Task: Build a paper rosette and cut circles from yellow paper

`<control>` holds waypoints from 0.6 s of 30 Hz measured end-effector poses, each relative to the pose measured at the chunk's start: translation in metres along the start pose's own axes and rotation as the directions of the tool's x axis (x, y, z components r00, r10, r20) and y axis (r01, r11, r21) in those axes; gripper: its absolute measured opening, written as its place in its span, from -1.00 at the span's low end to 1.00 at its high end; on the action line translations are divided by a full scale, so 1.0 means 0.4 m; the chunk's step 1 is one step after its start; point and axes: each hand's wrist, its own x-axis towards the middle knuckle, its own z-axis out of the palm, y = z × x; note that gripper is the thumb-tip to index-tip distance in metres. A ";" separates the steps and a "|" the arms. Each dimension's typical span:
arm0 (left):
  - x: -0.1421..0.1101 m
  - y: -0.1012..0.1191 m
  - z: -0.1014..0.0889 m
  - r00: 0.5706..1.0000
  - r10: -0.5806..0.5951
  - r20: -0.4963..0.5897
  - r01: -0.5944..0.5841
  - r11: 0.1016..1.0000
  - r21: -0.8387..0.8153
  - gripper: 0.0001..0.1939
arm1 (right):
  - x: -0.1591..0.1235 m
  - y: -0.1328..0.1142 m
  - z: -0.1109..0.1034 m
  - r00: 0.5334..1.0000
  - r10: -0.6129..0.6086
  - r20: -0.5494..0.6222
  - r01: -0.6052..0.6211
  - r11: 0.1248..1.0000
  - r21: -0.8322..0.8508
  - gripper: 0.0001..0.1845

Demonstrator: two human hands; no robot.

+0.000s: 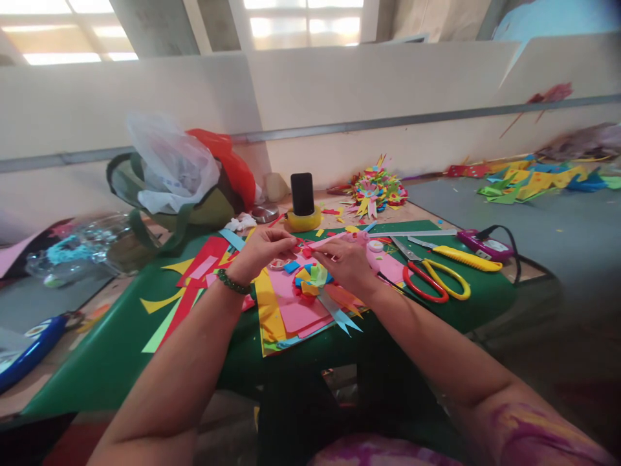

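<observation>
My left hand [266, 251], with a green bead bracelet at its wrist, is pinched at the tip on a small red paper piece [306, 250]. My right hand [350, 264] meets it from the other side, thumb and fingers closed on the same piece. Just below lies a rosette [306, 283] of yellow, blue, red and green paper loops, with a forked light-blue tail [342, 315]. It rests on pink sheets [286, 304] stacked over yellow ones. A pink glue gun [372, 255] lies behind my right hand, partly hidden by it.
To the right lie red-and-yellow scissors [429, 278], a yellow cutter [468, 257] and a purple power socket [488, 246]. Red strips [201, 265] are on the left. Behind stand a phone [303, 193] on a yellow tape roll [305, 220], finished paper flowers [376, 191] and a bag [204, 207].
</observation>
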 end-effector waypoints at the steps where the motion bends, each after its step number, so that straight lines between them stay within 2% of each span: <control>1: 0.000 -0.001 0.000 1.000 0.002 0.005 -0.002 1.000 0.021 -0.69 | 0.000 -0.001 -0.001 1.000 -0.016 0.006 0.016 0.998 -0.054 -0.82; 4: 0.000 -0.004 0.002 1.000 -0.005 0.021 0.004 0.998 0.063 -0.63 | 0.000 -0.003 -0.002 0.997 -0.075 0.002 0.075 0.982 -0.174 -0.81; 7: 0.001 -0.009 0.007 1.000 -0.001 0.018 0.000 0.995 0.099 -0.57 | 0.000 -0.005 -0.001 0.994 -0.112 0.008 0.111 0.969 -0.222 -0.81; 13: 0.000 -0.009 0.010 1.000 -0.023 0.010 0.022 0.994 0.103 -0.62 | -0.005 -0.010 0.002 0.994 -0.106 0.038 0.112 0.957 -0.266 -0.77; 18: 0.000 -0.010 0.010 1.000 0.013 0.024 -0.016 0.994 0.107 -0.65 | -0.009 -0.017 0.002 0.993 -0.100 0.055 0.112 0.946 -0.305 -0.76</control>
